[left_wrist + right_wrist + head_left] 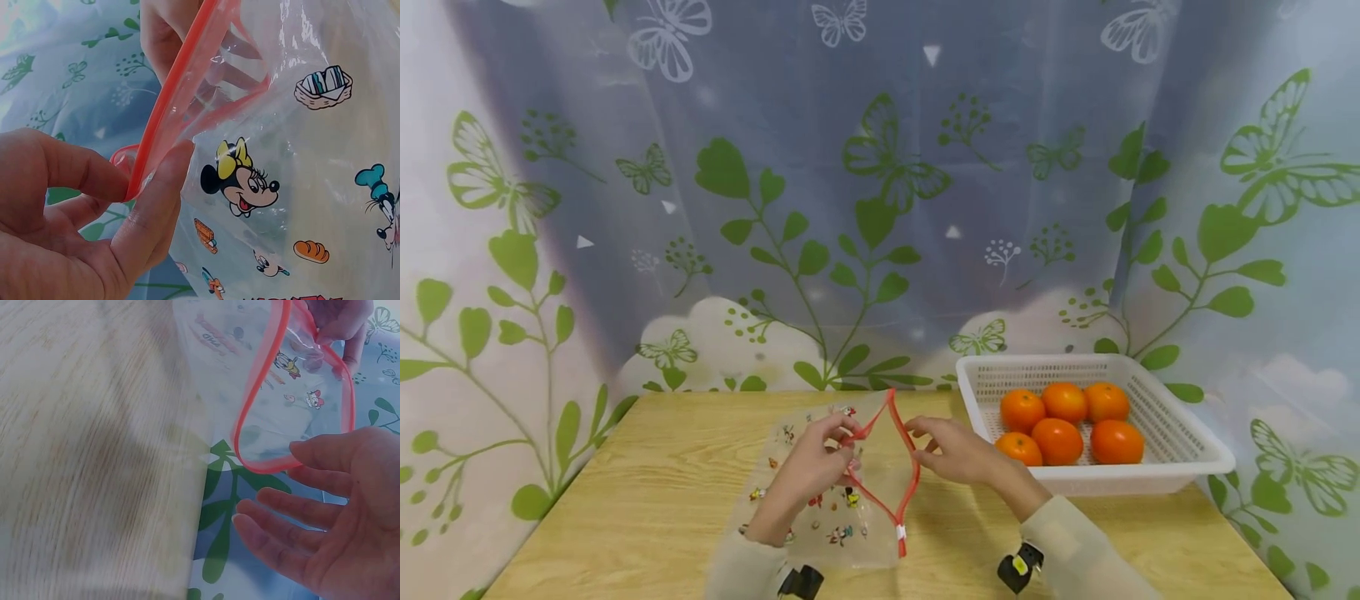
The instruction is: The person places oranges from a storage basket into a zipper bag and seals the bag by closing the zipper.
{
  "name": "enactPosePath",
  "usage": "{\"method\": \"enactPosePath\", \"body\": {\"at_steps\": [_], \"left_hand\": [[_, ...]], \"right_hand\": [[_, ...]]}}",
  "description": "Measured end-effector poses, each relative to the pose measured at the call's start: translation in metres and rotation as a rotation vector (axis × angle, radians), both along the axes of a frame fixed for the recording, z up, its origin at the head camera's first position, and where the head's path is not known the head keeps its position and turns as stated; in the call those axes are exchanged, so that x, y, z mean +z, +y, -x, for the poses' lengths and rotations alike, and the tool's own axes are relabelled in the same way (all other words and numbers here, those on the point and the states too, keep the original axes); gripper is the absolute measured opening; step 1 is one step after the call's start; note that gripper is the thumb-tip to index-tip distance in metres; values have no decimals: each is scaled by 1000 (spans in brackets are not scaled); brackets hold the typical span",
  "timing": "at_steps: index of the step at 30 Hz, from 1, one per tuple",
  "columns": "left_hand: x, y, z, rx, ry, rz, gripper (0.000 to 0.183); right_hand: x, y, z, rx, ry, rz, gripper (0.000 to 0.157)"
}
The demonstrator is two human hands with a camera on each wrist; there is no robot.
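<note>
A clear zip bag (808,533) printed with small cartoon figures lies over the table, its red zip edge (916,483) spread apart into a diamond-shaped mouth. My left hand (812,467) pinches the near-left side of that edge between thumb and fingers; the left wrist view shows the red strip (164,119) running up from the pinch. At the opposite side, my right hand (958,450) holds the edge between thumb and index finger, while its other fingers (290,515) extend loosely below. A white slider (901,532) sits at the zip's near end.
To the right stands a white plastic basket (1187,458) with several orange, round fruits (1057,442) in it, close to my right forearm. The wooden table (625,500) ends at a patterned curtain (805,208) behind. Both wrists wear small black devices (1019,567).
</note>
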State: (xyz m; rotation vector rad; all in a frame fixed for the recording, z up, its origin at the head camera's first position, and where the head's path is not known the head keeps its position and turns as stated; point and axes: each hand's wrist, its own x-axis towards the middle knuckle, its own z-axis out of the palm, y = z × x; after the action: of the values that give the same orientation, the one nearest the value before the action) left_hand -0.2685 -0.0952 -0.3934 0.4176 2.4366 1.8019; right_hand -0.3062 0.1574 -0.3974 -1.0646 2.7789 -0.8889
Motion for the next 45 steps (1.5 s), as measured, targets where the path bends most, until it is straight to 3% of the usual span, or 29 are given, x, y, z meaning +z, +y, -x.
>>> {"method": "enactPosePath", "body": {"at_steps": [21, 38, 45], "left_hand": [[-3, -6, -1, 11, 2, 3, 22], [0, -5, 0, -16, 7, -1, 22], [0, -6, 1, -24, 20, 12, 22]], "right_hand": [[28, 10, 7, 30, 24, -93, 32], [55, 39, 15, -13, 1, -166, 38], [59, 51, 18, -39, -8, -210, 39]]}}
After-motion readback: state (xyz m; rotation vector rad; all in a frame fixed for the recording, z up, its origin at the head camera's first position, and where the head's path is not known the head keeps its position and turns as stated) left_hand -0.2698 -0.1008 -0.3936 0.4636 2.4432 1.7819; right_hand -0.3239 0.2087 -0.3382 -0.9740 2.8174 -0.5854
